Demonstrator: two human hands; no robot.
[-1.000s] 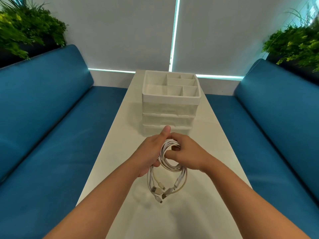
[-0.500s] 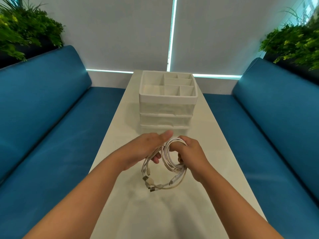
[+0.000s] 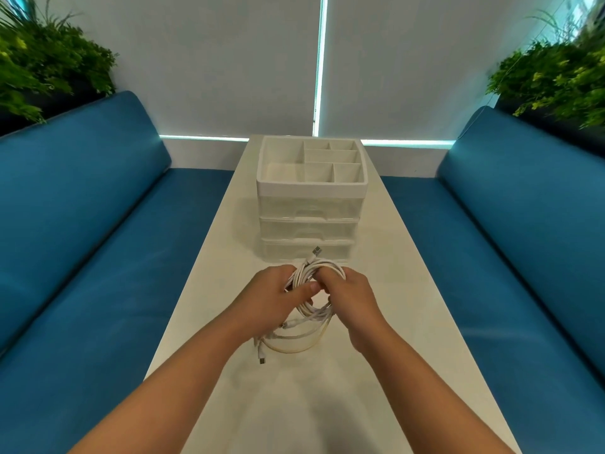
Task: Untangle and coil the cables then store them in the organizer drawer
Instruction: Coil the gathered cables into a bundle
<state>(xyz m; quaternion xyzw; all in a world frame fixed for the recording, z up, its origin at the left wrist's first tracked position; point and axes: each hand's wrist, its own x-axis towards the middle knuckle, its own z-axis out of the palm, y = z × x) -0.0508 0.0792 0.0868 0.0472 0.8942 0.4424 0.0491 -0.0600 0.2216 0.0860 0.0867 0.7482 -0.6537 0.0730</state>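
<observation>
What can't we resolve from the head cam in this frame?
- Cable count in the cable bundle: the white strands overlap, and the left hand and right hand cover the middle.
- Type of the plug sticking up at the top: too small.
- Contents of the organizer drawers: the translucent fronts blur whatever is inside.
- Fingertips of both hands: tucked into the coil.
- Near end of the table: cut off by the bottom edge.

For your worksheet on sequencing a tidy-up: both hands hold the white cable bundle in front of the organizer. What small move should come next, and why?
Probably tuck in the loose plug ends and finish the coil. The left hand and right hand both grip the cables, but ends stray and loops hang slack. The organizer drawers all look closed, so storing waits.
</observation>
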